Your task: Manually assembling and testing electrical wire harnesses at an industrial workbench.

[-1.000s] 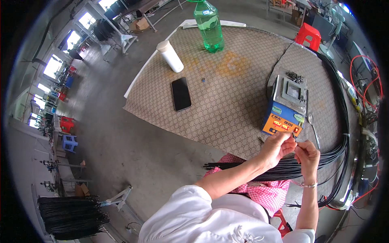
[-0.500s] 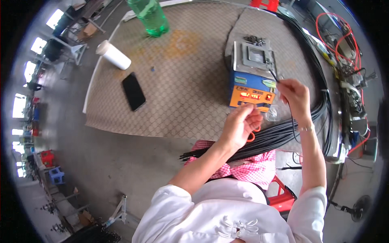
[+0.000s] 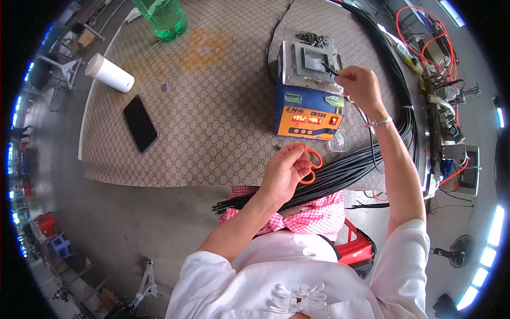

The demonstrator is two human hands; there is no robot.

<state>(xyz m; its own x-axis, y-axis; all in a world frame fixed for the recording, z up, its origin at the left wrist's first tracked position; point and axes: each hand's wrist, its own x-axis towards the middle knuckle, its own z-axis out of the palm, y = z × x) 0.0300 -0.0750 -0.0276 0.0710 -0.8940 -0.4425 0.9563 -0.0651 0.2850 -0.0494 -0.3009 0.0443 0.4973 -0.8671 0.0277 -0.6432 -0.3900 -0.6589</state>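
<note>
My right hand [image 3: 362, 90] pinches a thin black cable [image 3: 329, 69], its tip over the square well in the metal top of a solder pot [image 3: 309, 123]. The pot is a blue and orange box with lit red digits. Nearer to me, my left hand [image 3: 282, 178] is closed, fingertips drawn together; whatever they hold, if anything, is hidden. Beside those fingers show the orange ring handles of scissors [image 3: 320, 156]. A thick bundle of black cables [image 3: 340, 174] runs under them along the table's front edge.
A small clear plastic dish [image 3: 340, 141] lies by the pot. Small dark pieces [image 3: 312, 38] are heaped behind the well. Towards the left are a black phone [image 3: 141, 123], a white tumbler [image 3: 110, 73] and a green bottle [image 3: 166, 20]. Red air hoses [image 3: 425, 45] hang at right.
The cable tip in my right hand has moved from the pot's right edge to over its well. My left hand has drawn slightly nearer to me. The whole view has shifted.
</note>
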